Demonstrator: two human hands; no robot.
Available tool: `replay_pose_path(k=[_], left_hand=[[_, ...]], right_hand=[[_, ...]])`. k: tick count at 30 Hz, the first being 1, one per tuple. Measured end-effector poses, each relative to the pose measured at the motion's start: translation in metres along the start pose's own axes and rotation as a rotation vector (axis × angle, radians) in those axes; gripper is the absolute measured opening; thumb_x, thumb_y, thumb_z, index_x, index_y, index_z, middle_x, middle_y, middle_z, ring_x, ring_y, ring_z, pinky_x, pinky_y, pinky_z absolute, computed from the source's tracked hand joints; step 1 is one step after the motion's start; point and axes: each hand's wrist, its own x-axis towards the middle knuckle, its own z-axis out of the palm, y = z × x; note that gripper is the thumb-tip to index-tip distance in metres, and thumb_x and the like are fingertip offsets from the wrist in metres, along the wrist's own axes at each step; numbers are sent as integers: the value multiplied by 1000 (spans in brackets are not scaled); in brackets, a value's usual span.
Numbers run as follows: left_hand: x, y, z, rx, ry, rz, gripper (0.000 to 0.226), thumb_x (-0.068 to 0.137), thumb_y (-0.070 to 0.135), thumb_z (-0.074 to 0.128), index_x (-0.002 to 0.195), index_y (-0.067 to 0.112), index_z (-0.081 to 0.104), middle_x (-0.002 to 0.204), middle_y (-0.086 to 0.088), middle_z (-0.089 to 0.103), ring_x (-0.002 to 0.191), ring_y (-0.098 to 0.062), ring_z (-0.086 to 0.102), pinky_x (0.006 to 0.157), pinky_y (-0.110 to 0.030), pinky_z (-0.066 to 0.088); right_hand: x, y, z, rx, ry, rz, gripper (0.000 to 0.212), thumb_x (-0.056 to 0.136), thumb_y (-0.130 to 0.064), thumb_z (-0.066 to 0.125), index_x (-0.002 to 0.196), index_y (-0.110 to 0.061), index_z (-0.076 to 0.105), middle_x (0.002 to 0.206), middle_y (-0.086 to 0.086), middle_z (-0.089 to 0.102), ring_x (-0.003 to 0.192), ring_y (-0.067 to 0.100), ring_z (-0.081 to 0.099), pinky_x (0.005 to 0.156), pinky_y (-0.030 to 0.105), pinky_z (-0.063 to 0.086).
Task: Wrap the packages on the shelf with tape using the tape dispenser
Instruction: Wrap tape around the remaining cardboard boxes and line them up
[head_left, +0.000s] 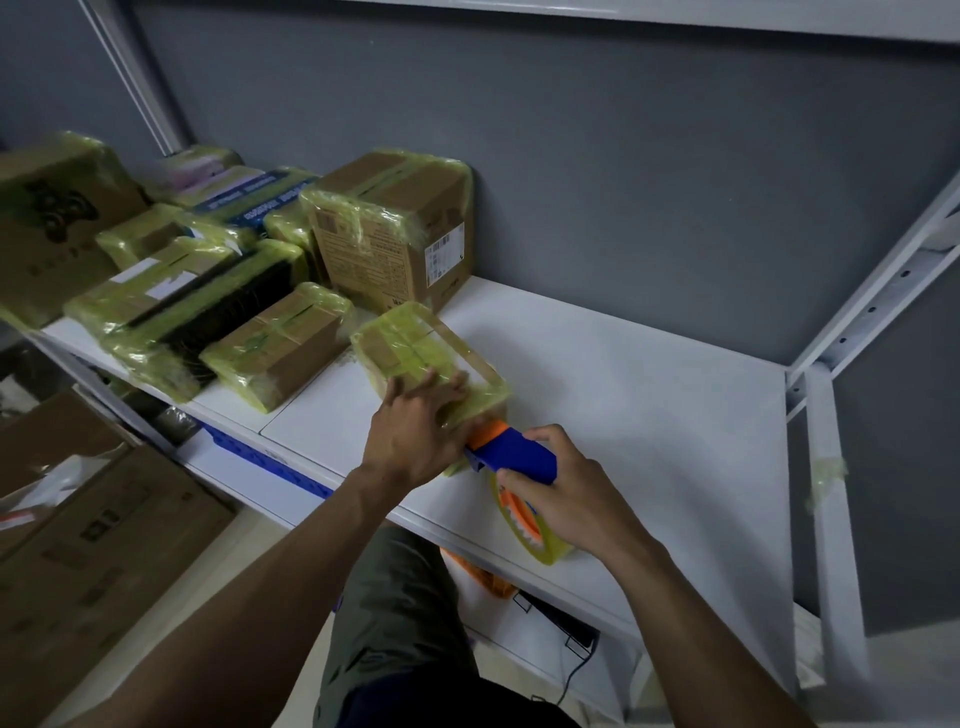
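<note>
left hand (415, 436) pressing package (431, 358), tape dispenser (511, 457) gripped

Wrapped packages (218, 291) crowd shelf (649, 415) left; right side free.

white shelf (649, 415): tape-wrapped packages (280, 358) clustered at left, one package (410, 338) apart near front edge

Package (410, 340) under left hand (415, 441), tape dispenser (514, 457) in right hand (563, 496)
</note>
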Motion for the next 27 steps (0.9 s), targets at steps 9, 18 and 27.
replay_pose_path(k=[9,18,27], left_hand=[[1,3,0,29,14,45,46,100,54,51,136,28,61,147,14,55,144,-23,41,114,-49,30],[2,16,-6,74,65,-9,41,98,52,58,130,28,66,134,2,67,134,-32,54,104,-55,42],[-8,1,0,-35,66,-27,57,94,61,45,139,29,57,149,15,52,149,-24,35,119,-58,23]], right_hand=[[15,-4,5,-71,106,-74,35,74,-68,69,96,-42,64,86,-24,69,84,2,66,72,31,62],[20,-19,7,-289,159,-58,39,78,-62,73,97,-31,59,83,-11,68,76,13,64,64,33,56],[7,-2,-8,-201,236,8,31,78,-58,68,90,-31,60,74,-11,68,68,10,65,63,36,57]])
